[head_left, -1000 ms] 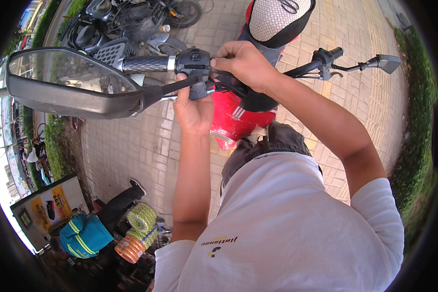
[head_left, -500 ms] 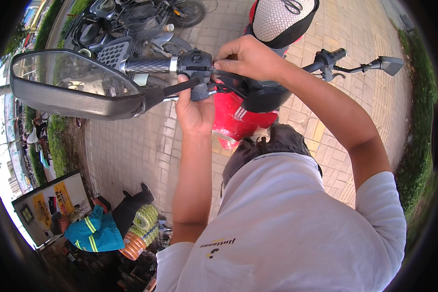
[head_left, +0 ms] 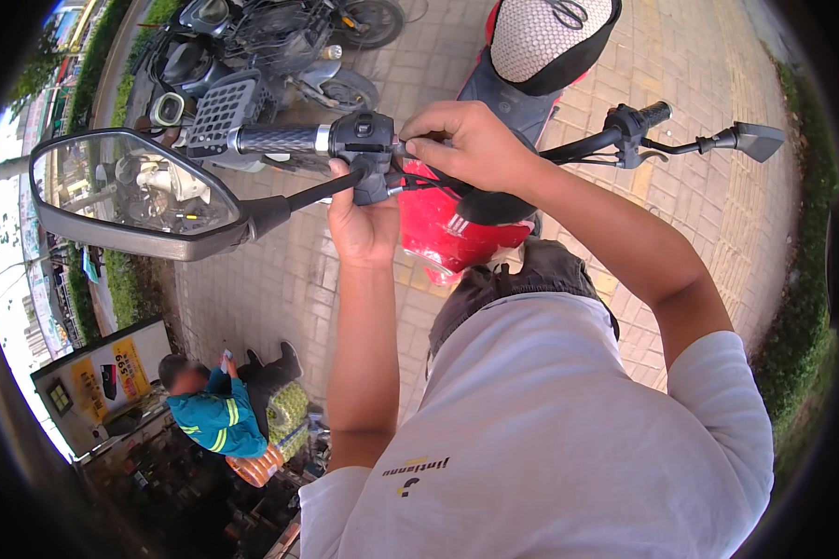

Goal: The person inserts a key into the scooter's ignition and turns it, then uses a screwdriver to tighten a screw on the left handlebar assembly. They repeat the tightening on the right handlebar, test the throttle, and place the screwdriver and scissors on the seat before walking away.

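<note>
A black switch housing (head_left: pixel 362 135) sits on the handlebar of a red scooter (head_left: pixel 452 228), inboard of a dark patterned grip (head_left: pixel 282 140). My left hand (head_left: pixel 364 222) holds the housing from below, its thumb on the near side and its other fingers mostly hidden. At the housing's inner end, my right hand (head_left: pixel 475 144) is closed in a pinch; what lies between its fingertips is too small to make out. Black cables (head_left: pixel 429 180) run just under that hand. From the housing area a stalk carries the large left mirror (head_left: pixel 140 200) outward.
Across the scooter are the right grip (head_left: pixel 655 114) and right mirror (head_left: pixel 758 142). The seat has a white mesh cover (head_left: pixel 555 42). Parked two-wheelers (head_left: pixel 252 56) crowd the far left. Lower left, a person in a teal jacket (head_left: pixel 219 419) sits beside a signboard (head_left: pixel 103 382).
The handlebar and left mirror have shifted slightly in view, and both hands remain at the switch housing. The seated person has turned and now holds a small pale object.
</note>
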A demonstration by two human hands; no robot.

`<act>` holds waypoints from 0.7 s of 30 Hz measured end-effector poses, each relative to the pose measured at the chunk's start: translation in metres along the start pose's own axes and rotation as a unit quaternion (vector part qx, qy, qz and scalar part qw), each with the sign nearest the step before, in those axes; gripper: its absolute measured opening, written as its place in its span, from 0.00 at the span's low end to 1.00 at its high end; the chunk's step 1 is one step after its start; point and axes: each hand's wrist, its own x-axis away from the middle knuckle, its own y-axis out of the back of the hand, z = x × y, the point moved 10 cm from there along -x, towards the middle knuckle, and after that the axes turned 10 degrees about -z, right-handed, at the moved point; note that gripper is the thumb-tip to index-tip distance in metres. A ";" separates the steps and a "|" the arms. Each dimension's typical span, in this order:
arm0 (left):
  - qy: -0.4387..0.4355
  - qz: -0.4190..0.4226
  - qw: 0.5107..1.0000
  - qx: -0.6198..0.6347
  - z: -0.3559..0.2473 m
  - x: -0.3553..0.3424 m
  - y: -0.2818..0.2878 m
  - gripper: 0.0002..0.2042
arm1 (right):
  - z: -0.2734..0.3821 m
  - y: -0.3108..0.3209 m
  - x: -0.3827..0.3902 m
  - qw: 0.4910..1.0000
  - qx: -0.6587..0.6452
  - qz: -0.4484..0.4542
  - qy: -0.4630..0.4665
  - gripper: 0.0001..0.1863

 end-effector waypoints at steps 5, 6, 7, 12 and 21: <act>-0.006 -0.022 1.000 -0.008 0.001 0.000 0.000 0.25 | 0.010 0.002 0.001 0.990 0.026 -0.015 0.139 0.08; -0.005 -0.024 1.000 -0.012 0.001 0.000 0.000 0.25 | 0.011 0.002 0.003 0.987 0.025 -0.025 0.155 0.08; -0.004 -0.025 1.000 -0.014 0.002 -0.001 0.000 0.25 | 0.012 0.002 0.005 0.985 0.033 -0.043 0.164 0.09; 0.023 -0.006 1.000 0.000 0.011 0.009 -0.003 0.24 | 0.020 0.002 0.015 0.984 0.061 -0.035 0.163 0.10; 0.022 -0.063 0.997 0.042 0.015 -0.007 0.017 0.17 | -0.056 -0.023 -0.007 0.917 -0.180 0.063 -0.349 0.11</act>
